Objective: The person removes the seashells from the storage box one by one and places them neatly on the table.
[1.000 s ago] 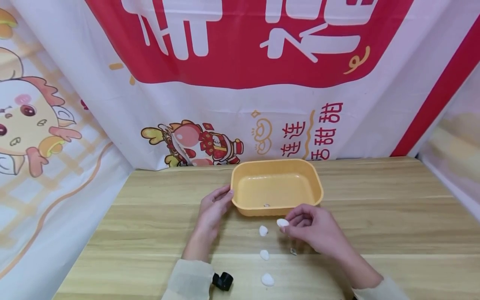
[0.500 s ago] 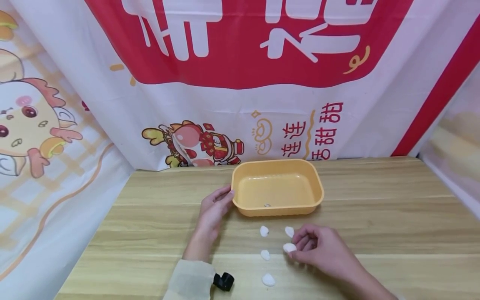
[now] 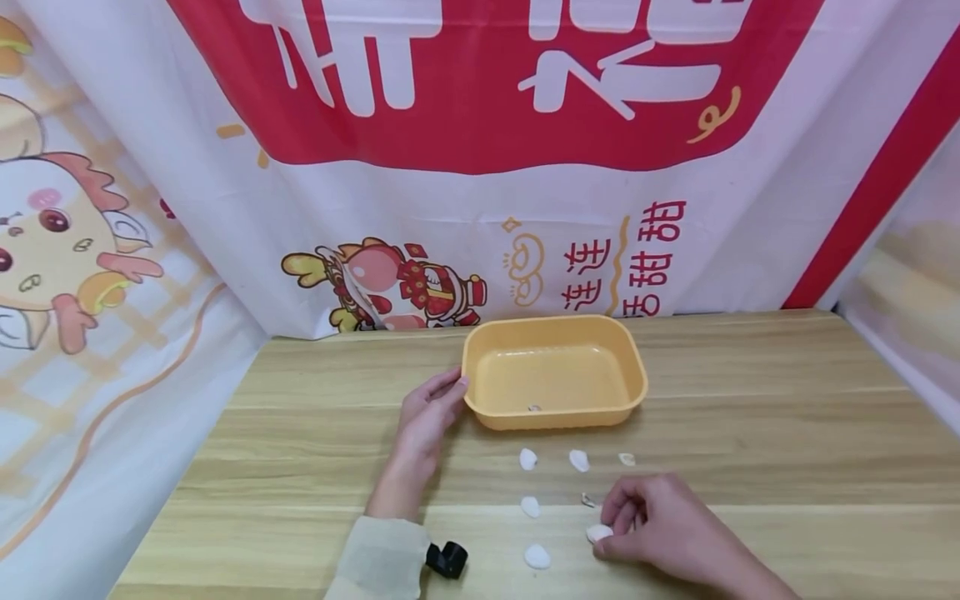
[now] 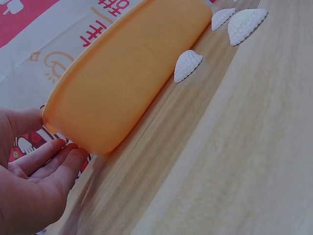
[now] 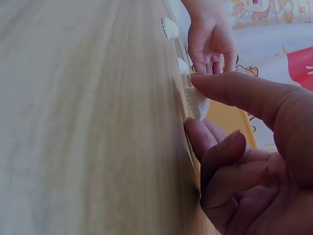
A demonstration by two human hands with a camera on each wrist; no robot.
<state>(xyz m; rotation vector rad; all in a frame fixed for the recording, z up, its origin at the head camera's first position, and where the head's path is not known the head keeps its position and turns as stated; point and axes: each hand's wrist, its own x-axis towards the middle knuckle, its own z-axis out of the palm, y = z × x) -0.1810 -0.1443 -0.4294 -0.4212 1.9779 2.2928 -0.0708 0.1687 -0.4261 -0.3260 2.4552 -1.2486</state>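
My left hand holds the left end of a yellow plastic bin, thumb at its rim and fingers against the outer wall in the left wrist view. In the head view my right hand pinches a white ribbed seashell between thumb and fingers, low over the table. The right wrist view shows this held seashell at the fingertips. To its left lie white seashells, the nearest one below a middle one and a far one. Another white seashell lies before the bin.
Two smaller pieces, a dark-marked one and a pale one, lie by the right hand. A tiny piece shows inside the bin. A black clip-like device sits at the left cuff. Behind the wooden table hangs a printed cloth.
My right hand has moved from the bin's near edge toward me and slightly right, carrying a seashell. A white seashell and a small pale piece now show before the bin. The left hand stays put.
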